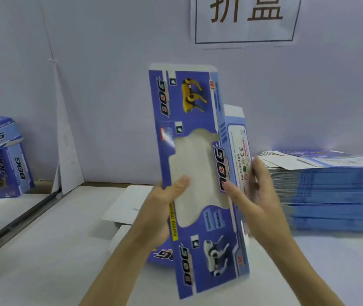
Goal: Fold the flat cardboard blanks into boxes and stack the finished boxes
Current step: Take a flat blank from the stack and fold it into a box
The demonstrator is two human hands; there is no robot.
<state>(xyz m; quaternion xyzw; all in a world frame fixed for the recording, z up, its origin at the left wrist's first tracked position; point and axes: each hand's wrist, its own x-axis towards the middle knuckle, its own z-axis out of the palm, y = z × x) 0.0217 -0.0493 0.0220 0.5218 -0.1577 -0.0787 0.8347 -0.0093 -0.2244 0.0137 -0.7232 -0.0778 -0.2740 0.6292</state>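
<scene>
We read two large brown characters, 折盒, on the white paper sign [245,18] on the wall. On the blue cardboard blank [189,102] we read "DOG" several times: beside the yellow robot dog, along the right edge of the window cut-out, and near the lower end. A red "TOP" stands by its upper right corner, and "FUNNY MOVING" runs along a yellow strip. Its white side panel carries "No 5599-20A" and a CE mark. The folded box [2,155] at left shows "DOG" more than once. Smaller print is too blurred for us to read.

Glossy printed cardboard blank [189,120] with clear film window [193,173]; matt white tabletop [55,250]
</scene>
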